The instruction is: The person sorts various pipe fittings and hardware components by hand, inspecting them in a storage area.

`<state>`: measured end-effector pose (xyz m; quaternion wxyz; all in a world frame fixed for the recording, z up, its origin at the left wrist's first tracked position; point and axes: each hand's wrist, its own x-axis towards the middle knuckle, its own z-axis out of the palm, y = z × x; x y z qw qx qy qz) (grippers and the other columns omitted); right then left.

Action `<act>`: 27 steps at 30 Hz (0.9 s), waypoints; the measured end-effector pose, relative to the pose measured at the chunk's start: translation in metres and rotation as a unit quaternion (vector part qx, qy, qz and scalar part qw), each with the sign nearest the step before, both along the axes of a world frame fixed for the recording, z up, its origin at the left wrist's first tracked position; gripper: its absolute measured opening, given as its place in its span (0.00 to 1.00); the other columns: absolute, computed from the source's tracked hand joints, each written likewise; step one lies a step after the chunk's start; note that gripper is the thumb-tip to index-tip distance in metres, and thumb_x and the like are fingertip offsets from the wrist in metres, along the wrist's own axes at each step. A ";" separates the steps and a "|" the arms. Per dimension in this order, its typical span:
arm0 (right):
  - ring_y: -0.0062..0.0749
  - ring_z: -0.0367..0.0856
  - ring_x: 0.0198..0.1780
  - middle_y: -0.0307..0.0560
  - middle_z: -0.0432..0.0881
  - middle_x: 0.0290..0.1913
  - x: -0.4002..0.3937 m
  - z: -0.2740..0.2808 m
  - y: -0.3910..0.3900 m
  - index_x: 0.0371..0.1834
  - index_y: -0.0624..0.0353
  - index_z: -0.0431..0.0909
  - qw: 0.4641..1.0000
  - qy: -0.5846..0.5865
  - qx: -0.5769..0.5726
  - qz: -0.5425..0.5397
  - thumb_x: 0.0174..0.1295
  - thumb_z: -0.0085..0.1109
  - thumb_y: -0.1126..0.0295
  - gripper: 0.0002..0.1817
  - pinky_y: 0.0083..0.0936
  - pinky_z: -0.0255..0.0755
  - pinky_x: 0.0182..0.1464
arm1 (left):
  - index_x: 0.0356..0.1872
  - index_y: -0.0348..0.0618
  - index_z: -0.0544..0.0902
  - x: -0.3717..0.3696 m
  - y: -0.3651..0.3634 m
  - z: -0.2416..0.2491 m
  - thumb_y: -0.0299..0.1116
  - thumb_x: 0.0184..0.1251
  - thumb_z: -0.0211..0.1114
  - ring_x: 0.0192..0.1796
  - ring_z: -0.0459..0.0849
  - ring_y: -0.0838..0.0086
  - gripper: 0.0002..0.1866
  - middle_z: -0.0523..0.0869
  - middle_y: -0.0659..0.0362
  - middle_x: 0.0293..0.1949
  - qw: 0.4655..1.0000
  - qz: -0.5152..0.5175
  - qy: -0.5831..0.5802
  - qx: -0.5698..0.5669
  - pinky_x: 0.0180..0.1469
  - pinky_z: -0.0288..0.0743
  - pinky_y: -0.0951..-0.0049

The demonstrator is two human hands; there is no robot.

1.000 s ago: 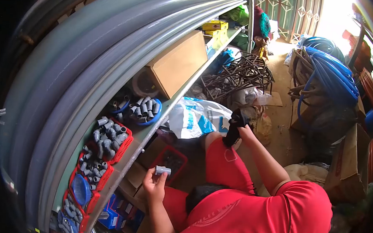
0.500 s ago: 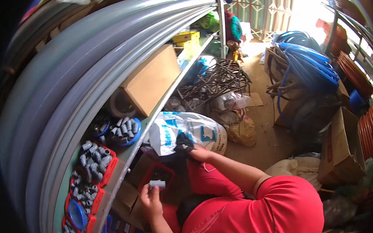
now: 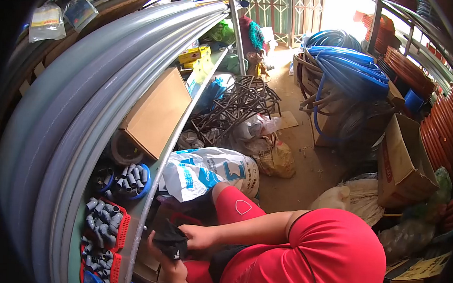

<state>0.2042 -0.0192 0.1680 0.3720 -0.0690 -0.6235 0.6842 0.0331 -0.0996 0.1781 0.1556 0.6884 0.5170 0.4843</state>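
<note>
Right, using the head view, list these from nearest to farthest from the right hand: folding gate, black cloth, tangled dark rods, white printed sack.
1. Black cloth: in the right hand's grasp.
2. White printed sack: on the floor just ahead.
3. Tangled dark rods: beyond the sack.
4. Folding gate: at the far end.

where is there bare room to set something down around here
The floor, between the yellow bag and the open carton. The shelf has only a narrow strip between the red baskets and its front edge. It is crowded around the metal frames and by the blue hoses.
</note>
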 end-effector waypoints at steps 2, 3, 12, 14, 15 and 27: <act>0.22 0.76 0.50 0.40 0.84 0.47 -0.005 -0.008 0.000 0.52 0.64 0.77 0.997 -0.006 0.040 -0.058 0.65 0.59 0.72 0.14 0.27 0.73 0.56 | 0.72 0.37 0.63 -0.004 0.006 -0.003 0.42 0.72 0.60 0.73 0.63 0.45 0.33 0.64 0.40 0.71 0.997 -0.005 0.062 0.036 0.73 0.57 0.47; 0.22 0.76 0.50 0.40 0.84 0.46 -0.004 -0.004 0.000 0.52 0.64 0.78 0.995 0.008 0.032 -0.098 0.66 0.58 0.72 0.14 0.27 0.73 0.55 | 0.71 0.40 0.66 0.003 0.009 0.009 0.43 0.72 0.62 0.74 0.62 0.43 0.31 0.64 0.39 0.72 0.994 -0.018 0.095 0.053 0.73 0.56 0.45; 0.21 0.75 0.48 0.35 0.80 0.47 0.002 0.010 0.013 0.54 0.59 0.77 0.955 0.114 -0.128 -0.243 0.69 0.58 0.69 0.13 0.23 0.74 0.51 | 0.36 0.42 0.78 0.048 0.015 0.028 0.40 0.72 0.64 0.72 0.62 0.37 0.12 0.73 0.42 0.67 0.977 0.053 0.169 0.122 0.69 0.57 0.36; 0.21 0.76 0.47 0.34 0.79 0.45 0.001 0.012 0.016 0.52 0.57 0.77 0.937 0.156 -0.167 -0.265 0.70 0.61 0.61 0.14 0.24 0.75 0.49 | 0.36 0.41 0.78 0.051 0.017 0.025 0.41 0.74 0.62 0.71 0.64 0.37 0.13 0.74 0.42 0.66 0.979 0.051 0.155 0.119 0.69 0.59 0.37; 0.23 0.77 0.48 0.36 0.80 0.45 0.005 0.017 0.017 0.53 0.57 0.77 0.918 0.167 -0.249 -0.258 0.69 0.61 0.58 0.17 0.26 0.74 0.51 | 0.36 0.41 0.78 0.051 0.017 0.023 0.41 0.75 0.61 0.70 0.65 0.38 0.14 0.74 0.42 0.66 0.981 0.051 0.148 0.117 0.68 0.59 0.38; 0.24 0.80 0.53 0.37 0.83 0.52 0.030 -0.004 0.019 0.59 0.58 0.79 0.966 0.051 -0.217 0.128 0.65 0.66 0.62 0.21 0.30 0.75 0.58 | 0.47 0.46 0.85 0.021 0.031 0.030 0.39 0.71 0.59 0.74 0.60 0.38 0.12 0.68 0.41 0.71 0.972 -0.061 0.191 0.119 0.71 0.57 0.40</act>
